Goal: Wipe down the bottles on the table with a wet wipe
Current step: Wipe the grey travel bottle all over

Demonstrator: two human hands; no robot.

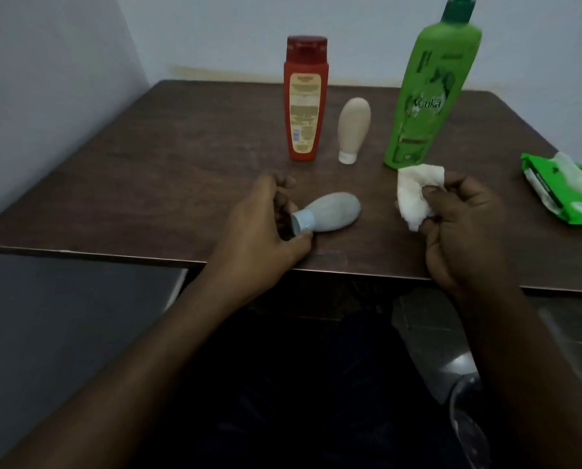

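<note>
A small grey-blue tube bottle (333,214) lies on its side near the front of the dark wooden table (167,170). My left hand (265,225) pinches its pale cap between thumb and fingers. To its right, my right hand (465,225) is closed on a crumpled white wet wipe (414,194), held just above the table. Behind them stand a red bottle (305,103), a beige tube (353,126) upside down on its white cap, and a tall green bottle (431,93).
A green pack of wet wipes (567,194) lies open at the right edge of the table, one wipe sticking out. Pale walls close in the table's left and back sides. My dark-clothed legs are below the front edge.
</note>
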